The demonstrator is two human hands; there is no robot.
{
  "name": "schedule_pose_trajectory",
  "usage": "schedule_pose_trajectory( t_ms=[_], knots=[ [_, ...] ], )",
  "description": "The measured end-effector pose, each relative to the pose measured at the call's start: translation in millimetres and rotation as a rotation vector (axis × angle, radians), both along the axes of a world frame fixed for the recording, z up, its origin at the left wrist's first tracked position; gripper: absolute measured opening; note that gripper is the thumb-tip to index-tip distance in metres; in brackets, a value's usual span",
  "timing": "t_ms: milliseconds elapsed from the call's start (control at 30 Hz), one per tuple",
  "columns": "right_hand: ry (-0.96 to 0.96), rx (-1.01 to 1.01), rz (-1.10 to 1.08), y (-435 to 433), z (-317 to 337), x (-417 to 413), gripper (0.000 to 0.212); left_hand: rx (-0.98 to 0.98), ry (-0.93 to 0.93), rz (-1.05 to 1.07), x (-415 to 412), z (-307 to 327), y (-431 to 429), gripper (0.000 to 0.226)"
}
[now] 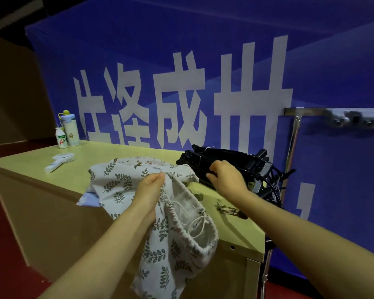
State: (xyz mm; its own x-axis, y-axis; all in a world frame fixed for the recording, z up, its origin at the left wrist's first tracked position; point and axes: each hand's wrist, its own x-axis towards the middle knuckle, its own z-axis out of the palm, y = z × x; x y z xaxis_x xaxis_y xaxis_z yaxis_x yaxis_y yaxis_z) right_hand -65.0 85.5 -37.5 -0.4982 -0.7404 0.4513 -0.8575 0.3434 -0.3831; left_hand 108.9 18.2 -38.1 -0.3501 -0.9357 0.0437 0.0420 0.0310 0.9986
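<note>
A blue banner (311,61) with white characters hangs behind a pale worktop (91,152). The left grip (152,184) pinches a leaf-print cloth (119,182) draped over the worktop's edge. The right grip (226,176) is curled round a stack of black hangers (242,156), just right of the cloth.

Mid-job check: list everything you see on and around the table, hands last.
leaf-print garment: one, white with green leaves, draped over table's front edge
light-blue cloth: one, under the garment's left side
black hangers: one stack, table's right end
metal clips: a few, silver, tabletop beside right forearm
handheld fan: one, white, lying on table's left part
small bottle: one, white, table's far left corner
tall bottle: one, white with blue lid, beside small bottle
table: one, pale yellow top, brown sides
banner: one, blue with white characters, behind table
rack: one, chrome, at right
left hand: one, pinching the garment
right hand: one, gripping the hangers
</note>
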Motion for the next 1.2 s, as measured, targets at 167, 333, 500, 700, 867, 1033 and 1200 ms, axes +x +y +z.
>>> schedule_pose_trajectory(
  t_ms=[167,333,500,700,867,1033,1200],
  knots=[
    [0.171,0.435,-0.105,-8,-14,-33,0.046,-0.001,-0.022,0.005,-6,2,-4,0.016],
    [0.131,0.482,-0.136,-17,-22,-45,0.045,0.014,-0.038,-0.017,-11,-1,-11,0.022],
    [0.061,0.509,-0.158,-19,-29,-60,0.035,0.019,-0.071,-0.037,-14,-4,-17,0.023],
    [-0.018,0.474,-0.093,-18,-23,-70,0.024,0.052,-0.026,-0.022,-16,-2,-21,0.02],
    [-0.006,0.437,-0.054,-13,-10,-73,0.026,0.068,-0.012,-0.007,-17,-2,-21,0.017],
    [0.047,0.358,-0.041,-4,4,-71,0.031,0.086,-0.023,0.005,-17,1,-18,0.018],
    [0.125,0.261,-0.081,12,20,-67,0.033,0.039,-0.002,0.026,-14,8,-16,0.021]
  ],
)
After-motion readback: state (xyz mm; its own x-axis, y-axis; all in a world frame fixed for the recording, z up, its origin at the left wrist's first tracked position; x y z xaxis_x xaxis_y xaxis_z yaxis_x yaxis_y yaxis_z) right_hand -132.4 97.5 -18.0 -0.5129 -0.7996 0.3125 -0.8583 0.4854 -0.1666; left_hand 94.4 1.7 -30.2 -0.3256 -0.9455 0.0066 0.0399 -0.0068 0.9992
